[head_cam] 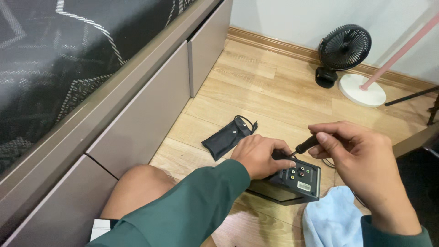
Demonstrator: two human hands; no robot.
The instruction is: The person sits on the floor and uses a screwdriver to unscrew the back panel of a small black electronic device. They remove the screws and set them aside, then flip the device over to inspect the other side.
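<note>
A small black electronic box (292, 185) lies on the wooden floor, its rear panel with several coloured round sockets facing up. My left hand (259, 155) rests on top of the box and grips its far edge. My right hand (361, 160) holds a black-handled screwdriver (305, 145) between thumb and fingers, its tip pointing down-left at the box's top edge near my left fingers. The tip itself is hidden behind my left hand.
A black fabric pouch (227, 137) with a cord lies just beyond the box. A light blue cloth (331, 219) sits near my right wrist. A black desk fan (342, 50) and a white round stand base (363, 90) with a pink pole stand by the wall. Bed drawers (137, 119) run along the left.
</note>
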